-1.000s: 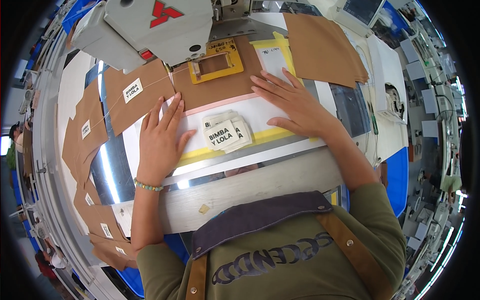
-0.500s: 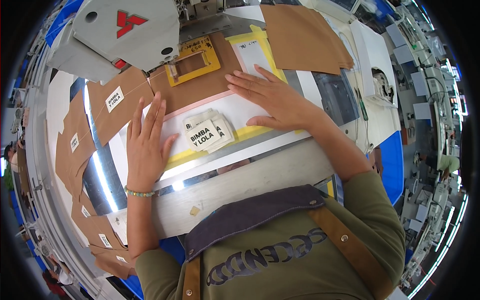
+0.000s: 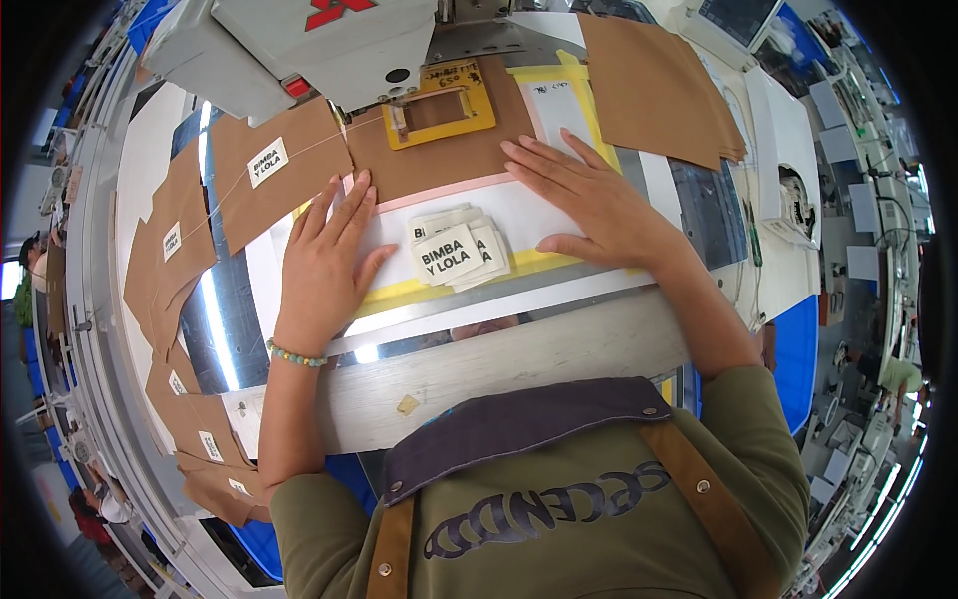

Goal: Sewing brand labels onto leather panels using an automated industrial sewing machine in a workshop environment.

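Observation:
My left hand lies palm down with fingers stretched out, its fingertips at the lower left corner of a brown fabric or leather-like piece. At that piece's lower right edge rests my right hand, also flat, fingers extended and thumb spread. Neither holds anything. A yellow frame with a rectangular window sits on the brown piece, under the sewing machine head. Between my hands, a loose pile of white labels with black lettering lies on a white template edged with yellow tape and a pink strip.
Brown pieces bearing white labels trail down the left side, a thread running across them. A stack of plain brown pieces lies at the far right. Beyond it are green-handled snips, a white box and a blue bin.
The whole view has shifted, so the table and machine appear further right. Both hands stay flat in about the same places along the brown piece's edge.

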### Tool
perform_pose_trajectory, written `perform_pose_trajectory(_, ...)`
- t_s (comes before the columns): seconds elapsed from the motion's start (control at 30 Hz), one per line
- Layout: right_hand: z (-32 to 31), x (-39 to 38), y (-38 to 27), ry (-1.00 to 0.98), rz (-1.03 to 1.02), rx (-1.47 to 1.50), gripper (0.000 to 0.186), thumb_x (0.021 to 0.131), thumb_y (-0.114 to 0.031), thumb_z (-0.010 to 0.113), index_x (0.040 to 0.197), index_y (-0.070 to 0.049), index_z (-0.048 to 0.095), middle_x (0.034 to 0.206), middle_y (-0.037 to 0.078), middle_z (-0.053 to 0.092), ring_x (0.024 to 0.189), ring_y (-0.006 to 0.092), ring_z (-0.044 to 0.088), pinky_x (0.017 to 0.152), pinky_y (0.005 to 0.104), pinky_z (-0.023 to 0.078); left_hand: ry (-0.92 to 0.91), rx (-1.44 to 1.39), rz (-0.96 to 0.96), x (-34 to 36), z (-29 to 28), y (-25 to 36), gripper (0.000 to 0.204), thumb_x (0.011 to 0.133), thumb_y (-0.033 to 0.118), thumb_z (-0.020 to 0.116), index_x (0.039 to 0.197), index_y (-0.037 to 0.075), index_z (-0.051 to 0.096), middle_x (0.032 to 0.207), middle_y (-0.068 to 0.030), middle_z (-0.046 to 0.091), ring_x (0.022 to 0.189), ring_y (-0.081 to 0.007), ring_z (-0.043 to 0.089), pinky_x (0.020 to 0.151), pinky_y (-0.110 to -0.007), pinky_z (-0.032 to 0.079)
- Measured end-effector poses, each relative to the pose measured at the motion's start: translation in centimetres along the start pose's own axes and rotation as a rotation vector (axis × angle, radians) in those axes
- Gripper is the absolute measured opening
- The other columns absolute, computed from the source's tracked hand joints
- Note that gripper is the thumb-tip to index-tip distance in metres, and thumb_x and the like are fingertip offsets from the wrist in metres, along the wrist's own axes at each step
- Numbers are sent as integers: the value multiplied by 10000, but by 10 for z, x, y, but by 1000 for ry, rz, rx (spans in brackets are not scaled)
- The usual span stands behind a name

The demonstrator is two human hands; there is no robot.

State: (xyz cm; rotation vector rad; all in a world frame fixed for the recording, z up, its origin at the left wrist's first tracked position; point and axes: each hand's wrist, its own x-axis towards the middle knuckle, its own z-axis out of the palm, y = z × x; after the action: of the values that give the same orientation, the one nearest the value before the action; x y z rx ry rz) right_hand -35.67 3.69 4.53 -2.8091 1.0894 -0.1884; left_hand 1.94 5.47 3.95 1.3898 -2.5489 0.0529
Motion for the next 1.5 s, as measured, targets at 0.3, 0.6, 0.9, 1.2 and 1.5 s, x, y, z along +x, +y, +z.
perform_pose_trajectory(0.3,1,-4,4,-1,-12,5,885,1078,-627,492,1700,-19,331,1793,150,307,1677,296,239,1377,535,119,11,-20,9,0,3,0,651,976,320,779,1538,41,607,1657,-75,556,1533,-362,490,1242,-483,422)
perform_pose_trajectory(0.6,12,-5,12,254,96,37,633,1124,-491,542,1612,-88,529,1740,87,423,1642,323,303,1326,564,228,115,-158,-45,3,3,1,691,990,273,758,1625,125,528,1725,-58,469,1608,-351,381,1300,-497,358)
perform_pose_trajectory(0.9,17,-10,11,131,127,-38,581,1137,-493,501,1626,-182,534,1771,34,379,1654,309,268,1354,579,164,-39,-109,-47,-1,7,-5,611,995,282,752,1571,137,608,1716,-26,489,1625,-341,358,1316,-508,322)
perform_pose_trajectory(1.2,12,-7,9,277,51,-9,453,1096,-416,621,1450,-146,702,1635,71,561,1570,293,428,1318,561,269,-7,-127,-32,0,5,-5,573,995,178,721,1553,103,616,1687,-63,525,1613,-341,382,1311,-515,322)
perform_pose_trajectory(1.5,0,41,-54,320,-248,207,254,996,-300,761,1177,-124,780,1289,50,751,1293,223,658,1252,541,380,93,-428,-66,3,-21,13,476,965,105,776,1435,89,701,1521,-95,668,1408,-347,615,1159,-449,512)
